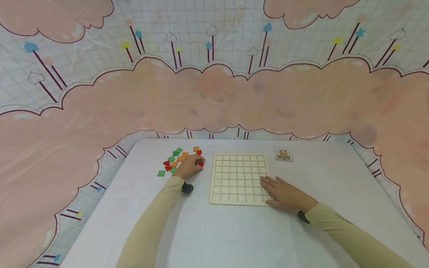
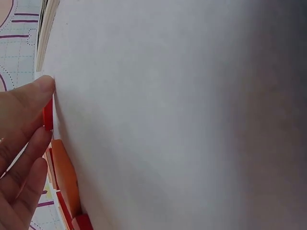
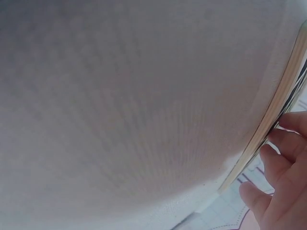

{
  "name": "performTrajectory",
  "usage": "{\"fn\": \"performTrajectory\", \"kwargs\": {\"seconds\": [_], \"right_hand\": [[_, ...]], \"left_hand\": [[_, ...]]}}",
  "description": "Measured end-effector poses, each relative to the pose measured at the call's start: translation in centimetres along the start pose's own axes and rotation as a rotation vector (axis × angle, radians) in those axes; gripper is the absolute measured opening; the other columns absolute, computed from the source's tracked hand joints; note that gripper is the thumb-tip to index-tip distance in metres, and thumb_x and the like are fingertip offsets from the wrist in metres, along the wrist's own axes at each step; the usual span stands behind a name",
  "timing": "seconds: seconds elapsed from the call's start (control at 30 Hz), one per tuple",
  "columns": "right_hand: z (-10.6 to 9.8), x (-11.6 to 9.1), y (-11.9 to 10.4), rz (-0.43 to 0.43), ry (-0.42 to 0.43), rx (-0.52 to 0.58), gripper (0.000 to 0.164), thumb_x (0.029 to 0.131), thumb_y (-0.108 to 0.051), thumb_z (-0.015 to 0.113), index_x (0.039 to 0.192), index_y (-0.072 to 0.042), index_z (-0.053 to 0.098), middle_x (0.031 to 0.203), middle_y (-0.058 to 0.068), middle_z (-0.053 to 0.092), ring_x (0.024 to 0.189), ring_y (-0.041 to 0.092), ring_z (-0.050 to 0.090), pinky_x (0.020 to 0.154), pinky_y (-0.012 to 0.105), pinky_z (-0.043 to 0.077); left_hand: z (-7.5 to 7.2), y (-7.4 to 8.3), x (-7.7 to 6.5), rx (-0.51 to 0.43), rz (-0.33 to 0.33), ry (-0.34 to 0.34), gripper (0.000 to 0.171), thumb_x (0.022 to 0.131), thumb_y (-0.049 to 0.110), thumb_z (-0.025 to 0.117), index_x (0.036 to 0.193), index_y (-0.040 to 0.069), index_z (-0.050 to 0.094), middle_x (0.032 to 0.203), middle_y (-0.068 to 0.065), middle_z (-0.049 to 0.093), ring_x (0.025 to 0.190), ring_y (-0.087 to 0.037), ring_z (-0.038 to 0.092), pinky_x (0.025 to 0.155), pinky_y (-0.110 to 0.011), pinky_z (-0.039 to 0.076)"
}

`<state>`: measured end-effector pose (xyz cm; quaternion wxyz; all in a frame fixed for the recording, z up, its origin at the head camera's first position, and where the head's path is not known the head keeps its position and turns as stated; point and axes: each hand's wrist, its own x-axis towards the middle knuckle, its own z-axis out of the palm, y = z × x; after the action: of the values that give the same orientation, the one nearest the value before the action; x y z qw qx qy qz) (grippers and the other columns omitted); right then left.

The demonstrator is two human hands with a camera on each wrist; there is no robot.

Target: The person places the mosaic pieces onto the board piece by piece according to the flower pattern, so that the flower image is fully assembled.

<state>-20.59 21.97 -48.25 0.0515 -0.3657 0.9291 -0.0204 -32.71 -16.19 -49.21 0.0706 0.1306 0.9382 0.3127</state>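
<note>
Red tile (image 2: 48,116) sits between the thumb and a finger of your left hand (image 1: 188,167), pinched at its edges; you cannot tell from these views whether it is clear of the table (image 1: 234,234) or touching it. It is near the left side of the wooden board (image 1: 211,178), not on it. Your other left fingers curl loosely beside it.

Your right hand (image 1: 287,194) rests on the board's right edge, fingers straight and lying close together, thumb held apart toward the near corner. The squares of the board's grid are bare.

Around and to the left of your left hand lie loose green tiles (image 1: 161,173), orange tiles (image 1: 196,149) and more red pieces, 2 of them (image 1: 166,163) close together near the left side of the group. Beyond your right hand, just beside the board's far right corner, is a small picture card (image 1: 283,154) with a flower-like pattern. Past the white table hangs a cloth (image 1: 214,96) printed with pink clouds.
</note>
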Motion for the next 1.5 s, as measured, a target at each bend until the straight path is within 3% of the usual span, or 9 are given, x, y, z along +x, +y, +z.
{"fn": "performTrajectory", "kwargs": {"seconds": [0.17, 0.53, 1.2, 1.5], "right_hand": [[0.0, 0.1, 0.2, 0.001, -0.004, 0.008, 0.07, 0.094, -0.043, 0.049, 0.144, 0.001, 0.031, 0.152, 0.016, 0.03, 0.14, 0.032, 0.029, 0.113, 0.052, 0.024], [0.0, 0.2, 0.3, -0.001, -0.011, 0.017, 0.07, 0.094, -0.043, 0.049, 0.145, 0.001, 0.031, 0.152, 0.016, 0.031, 0.14, 0.032, 0.029, 0.113, 0.052, 0.024], [0.4, 0.3, 0.5, -0.014, 0.005, 0.023, 0.07, 0.094, -0.044, 0.049, 0.144, 0.001, 0.031, 0.152, 0.016, 0.031, 0.139, 0.033, 0.031, 0.112, 0.053, 0.025], [0.1, 0.0, 0.3, -0.001, -0.006, 0.026, 0.07, 0.094, -0.043, 0.05, 0.145, 0.001, 0.031, 0.153, 0.015, 0.03, 0.14, 0.031, 0.03, 0.113, 0.052, 0.024]], "left_hand": [[0.1, -0.2, 0.5, 0.022, 0.018, 0.001, 0.032, 0.082, 0.011, 0.071, 0.114, 0.008, 0.066, 0.108, -0.006, 0.067, 0.099, -0.02, 0.06, 0.092, -0.037, 0.049], [0.1, 0.2, 0.5, 0.069, -0.013, 0.028, 0.026, 0.082, 0.011, 0.071, 0.108, 0.008, 0.07, 0.1, -0.006, 0.066, 0.09, -0.02, 0.057, 0.086, -0.035, 0.05], [-0.2, 0.3, 0.0, 0.06, -0.037, 0.052, 0.02, 0.082, 0.014, 0.072, 0.101, 0.008, 0.071, 0.099, -0.006, 0.067, 0.091, -0.02, 0.057, 0.088, -0.036, 0.05], [-0.5, 2.2, 0.3, 0.058, -0.043, 0.079, 0.021, 0.084, 0.015, 0.07, 0.104, 0.009, 0.07, 0.107, -0.008, 0.068, 0.099, -0.023, 0.058, 0.091, -0.039, 0.048]]}}
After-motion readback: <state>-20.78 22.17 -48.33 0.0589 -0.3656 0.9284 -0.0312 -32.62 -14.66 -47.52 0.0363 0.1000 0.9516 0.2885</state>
